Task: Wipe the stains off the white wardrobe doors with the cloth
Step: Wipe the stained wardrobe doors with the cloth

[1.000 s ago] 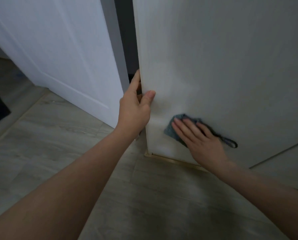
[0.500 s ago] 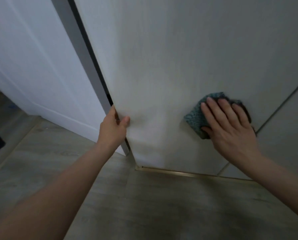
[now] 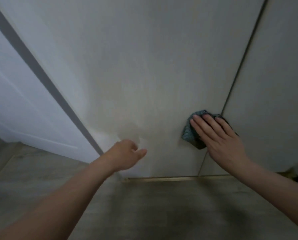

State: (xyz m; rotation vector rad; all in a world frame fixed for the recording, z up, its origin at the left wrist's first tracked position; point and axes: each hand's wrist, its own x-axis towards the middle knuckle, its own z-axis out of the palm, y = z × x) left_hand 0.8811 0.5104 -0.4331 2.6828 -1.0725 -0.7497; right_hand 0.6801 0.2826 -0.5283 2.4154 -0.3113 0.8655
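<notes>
Cloth: blue-grey cloth (image 3: 190, 134), bunched, flat against the wardrobe door (image 3: 144, 75), low down, just left of the dark seam (image 3: 238, 70) that parts it from the next door (image 3: 280, 84). Long axis roughly up-down, tilted a little; upper end nearest the seam.
Right hand: right hand (image 3: 221, 141) lies palm-down over the cloth, fingers (image 3: 199, 125) straight and close together, pointing up and left; it presses the cloth to the panel, not curled round it. Forearm comes in from the lower right.
Left hand: left hand (image 3: 125, 153) held out before the door's lower left part, fingers loosely curled, thumb out to the right, holding nothing. Blurred; contact with the door cannot be told. Forearm runs from the lower left corner.
Door face: off-white, dull; a faint darker patch just above the left hand.
Floor line: brass-coloured strip (image 3: 162, 179) runs along the door's foot.
Floor: grey wood-look boards (image 3: 153, 210), near.
Left side: a white panelled room door (image 3: 23, 110), beyond a grey upright band (image 3: 40, 73).
</notes>
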